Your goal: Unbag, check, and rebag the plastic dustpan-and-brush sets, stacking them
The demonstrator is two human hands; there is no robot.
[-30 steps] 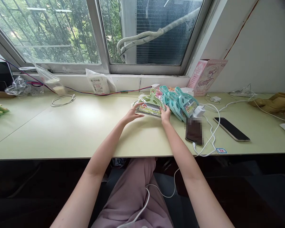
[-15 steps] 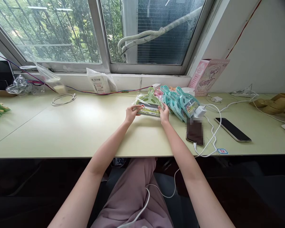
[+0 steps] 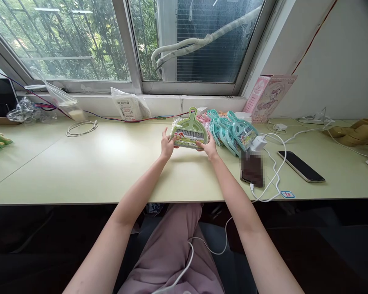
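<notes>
A green mini dustpan and brush set (image 3: 189, 130) in clear plastic wrap is held up over the table, its handle pointing toward the window. My left hand (image 3: 167, 145) grips its lower left side, and my right hand (image 3: 209, 145) grips its lower right side. Dark brush bristles and a printed label show through the wrap. Just right of my right hand lies a pile of teal dustpan sets (image 3: 230, 130) with similar labels. Part of something pink (image 3: 203, 118) shows behind the green set.
Right of the pile are a white charger (image 3: 257, 143), a blurred phone (image 3: 252, 170) with a white cable, and another phone (image 3: 301, 166). A pink box (image 3: 270, 98) leans by the wall. A coiled cable (image 3: 81, 128) and plastic-wrapped packet (image 3: 129, 107) lie leftward.
My left hand has closed on the left side of the green dustpan set. The set has tilted up, so its face and label now show more fully.
</notes>
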